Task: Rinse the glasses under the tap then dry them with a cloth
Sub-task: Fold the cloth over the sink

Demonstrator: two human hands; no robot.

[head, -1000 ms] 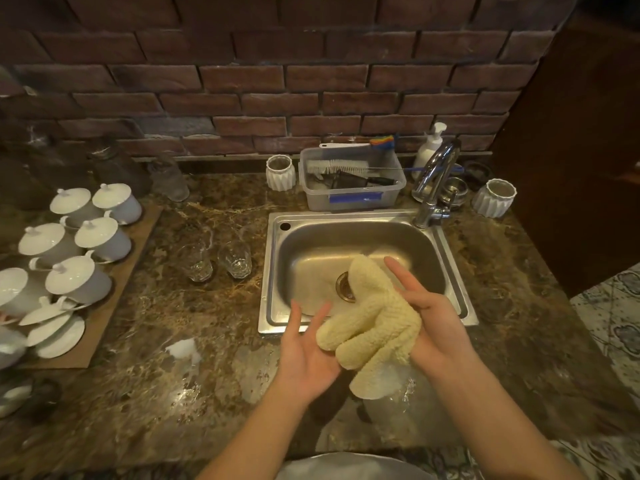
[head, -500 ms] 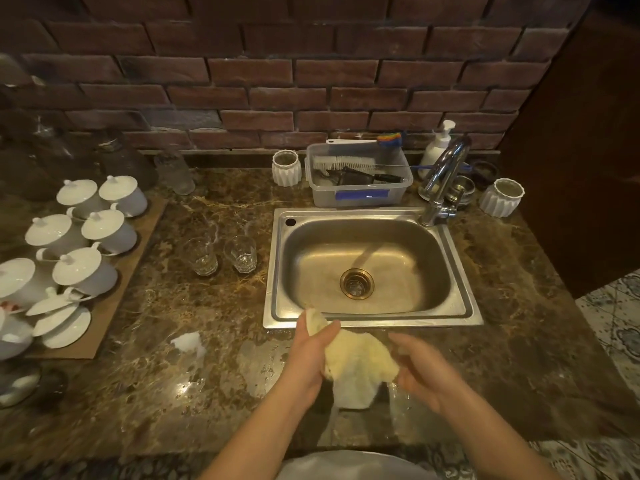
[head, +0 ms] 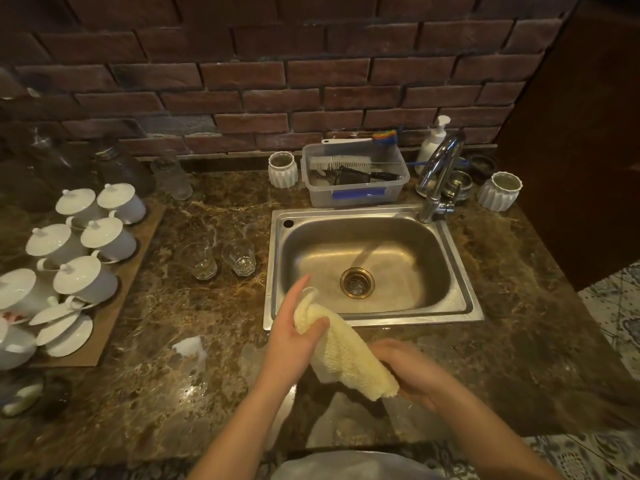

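Drying appeared to be the step in hand: both hands worked the pale yellow cloth (head: 346,355) over the front edge of the bench (head: 519,341), just in front of the sink (head: 460,271). I noted the left hand (head: 294,337) with its thumb pressed into the cloth's upper end and its fingers extended toward the basin, so that grip was grasping the cloth; a faint clear rim at its fingertips may have been a glass (head: 309,291), wrapped and mostly covered. The right hand (head: 408,370) lay under the cloth's lower end with fingers curled about it, also grasping. To do this well, I judged the cloth should be pushed fully inside the glass and turned against a steady outer hold, kept low over the bench so that a slip would be short. Two other glasses (head: 221,259) stood upright side by side on the bench left of the sink; whether wet or already dried I could not tell. No water could be made out running from the tap (head: 438,171). Hard to make out: the glass itself, the right fingertips beneath the cloth, and the dark jars at the far left. Lidded white cups (head: 86,275) were cut off at the left edge.
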